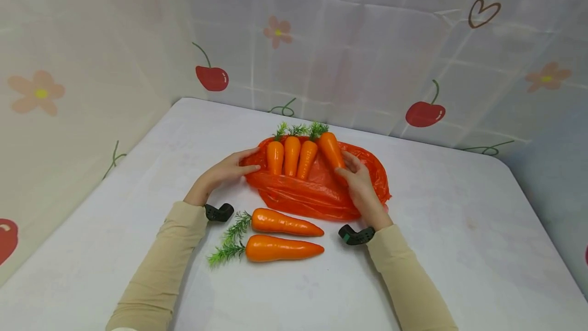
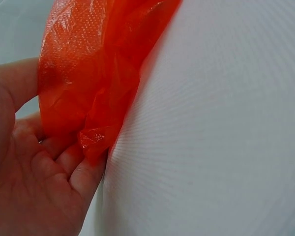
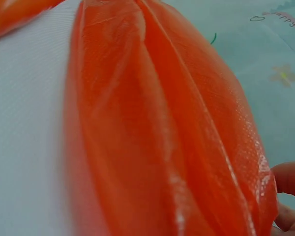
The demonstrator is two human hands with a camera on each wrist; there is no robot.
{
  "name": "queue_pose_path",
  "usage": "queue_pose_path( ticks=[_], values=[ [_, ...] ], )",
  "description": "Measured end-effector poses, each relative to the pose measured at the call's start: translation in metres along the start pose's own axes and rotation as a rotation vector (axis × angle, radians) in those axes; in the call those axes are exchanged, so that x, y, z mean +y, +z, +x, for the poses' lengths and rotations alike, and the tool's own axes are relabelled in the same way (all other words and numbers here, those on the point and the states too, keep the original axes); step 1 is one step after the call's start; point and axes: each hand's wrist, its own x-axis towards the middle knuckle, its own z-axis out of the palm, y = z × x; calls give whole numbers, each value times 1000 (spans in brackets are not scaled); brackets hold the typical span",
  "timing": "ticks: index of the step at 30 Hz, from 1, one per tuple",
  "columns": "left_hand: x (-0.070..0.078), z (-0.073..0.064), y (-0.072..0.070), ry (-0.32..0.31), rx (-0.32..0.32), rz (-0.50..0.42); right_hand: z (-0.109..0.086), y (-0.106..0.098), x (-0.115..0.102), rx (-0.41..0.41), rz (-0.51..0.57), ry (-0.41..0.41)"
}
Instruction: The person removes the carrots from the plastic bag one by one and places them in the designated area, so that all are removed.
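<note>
A red plastic bag [image 1: 308, 203] lies spread and crumpled on the table, its mouth turned up around several orange carrots with green leafy tops. My left hand [image 1: 231, 165] holds the bag's left edge; in the left wrist view red film [image 2: 88, 73] runs between its thumb and fingers. At the right, my right hand [image 1: 360, 180] grips the lower part of a tilted carrot [image 1: 329, 148]. Beside it, three carrots lie side by side in the bag, the middle one [image 1: 291, 155] partly behind the front fold. The right wrist view shows mostly bag folds [image 3: 137, 123], with fingertips [image 3: 290, 179] at the edge.
Two more carrots lie on the white table [image 1: 459, 229] in front of the bag, an upper one [image 1: 285, 222] and a lower one [image 1: 282, 248], tips to the right. Behind the table hangs a printed curtain [image 1: 349, 55] with cherries, flowers and hearts.
</note>
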Motion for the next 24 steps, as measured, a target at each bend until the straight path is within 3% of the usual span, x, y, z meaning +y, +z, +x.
queue_pose_path(
  ticks=[10,24],
  values=[
    [1,-1,-1,-14,-1,-9,-6,-13,-13,-81,144,37],
    [0,0,1,-11,-8,-24,-17,-24,-31,-124,115,-61]
  ],
)
